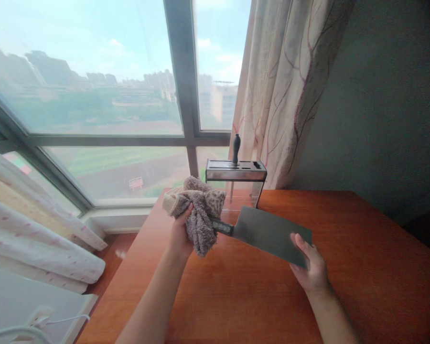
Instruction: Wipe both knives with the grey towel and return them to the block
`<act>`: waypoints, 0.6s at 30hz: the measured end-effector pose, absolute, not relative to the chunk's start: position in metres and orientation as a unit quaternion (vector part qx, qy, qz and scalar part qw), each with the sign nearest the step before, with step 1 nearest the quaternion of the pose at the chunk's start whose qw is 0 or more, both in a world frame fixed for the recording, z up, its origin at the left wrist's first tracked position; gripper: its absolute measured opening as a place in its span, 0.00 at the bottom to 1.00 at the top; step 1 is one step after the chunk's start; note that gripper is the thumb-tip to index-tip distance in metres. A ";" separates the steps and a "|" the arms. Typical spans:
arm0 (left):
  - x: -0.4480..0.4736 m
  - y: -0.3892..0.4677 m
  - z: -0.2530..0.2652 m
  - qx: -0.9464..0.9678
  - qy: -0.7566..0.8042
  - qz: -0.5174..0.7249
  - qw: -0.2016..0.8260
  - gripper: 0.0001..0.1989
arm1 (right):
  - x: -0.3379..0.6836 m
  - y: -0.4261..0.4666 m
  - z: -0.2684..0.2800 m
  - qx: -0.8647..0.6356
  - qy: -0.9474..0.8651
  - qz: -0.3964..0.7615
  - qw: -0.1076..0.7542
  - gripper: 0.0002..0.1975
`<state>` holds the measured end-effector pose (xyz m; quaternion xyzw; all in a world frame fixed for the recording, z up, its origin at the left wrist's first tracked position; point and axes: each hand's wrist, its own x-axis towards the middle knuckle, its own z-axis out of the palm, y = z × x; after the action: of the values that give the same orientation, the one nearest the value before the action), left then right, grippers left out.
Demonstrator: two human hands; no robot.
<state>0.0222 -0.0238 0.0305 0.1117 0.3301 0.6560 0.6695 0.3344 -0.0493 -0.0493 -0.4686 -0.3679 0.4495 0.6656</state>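
A cleaver [268,232] is held level above the table, its broad dark blade pointing right and its handle to the left. My right hand [311,267] pinches the far end of the blade between thumb and fingers. A fluffy grey-brown towel [200,215] is bunched in my left hand [182,231], wrapped about the end of the cleaver's handle. Part of the handle shows between towel and blade; the fingers under the cloth are hidden. Behind the cleaver stands a knife block [236,170] with a slotted metal top and clear sides, one dark-handled knife [236,149] upright in it.
The reddish-brown wooden table [236,301] spreads under both hands. Beyond it are a large window [103,138] and a patterned curtain [283,86]. At the lower left, a white cable [68,319] runs near a pale panel, below another curtain [39,239].
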 end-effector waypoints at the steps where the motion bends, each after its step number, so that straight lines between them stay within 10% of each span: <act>1: 0.024 -0.023 0.030 0.111 0.327 0.683 0.644 0.11 | 0.331 -0.051 -0.047 -0.480 -0.368 0.419 0.677 0.20; 18: 0.052 -0.024 0.027 0.086 0.282 0.719 0.630 0.13 | 0.296 -0.053 -0.020 -0.443 -0.260 0.604 0.609 0.11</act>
<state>0.0516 -0.0244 0.0272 0.0860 0.2822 0.7187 0.6296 0.2963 -0.0526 -0.0205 -0.4434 -0.2603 0.6042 0.6087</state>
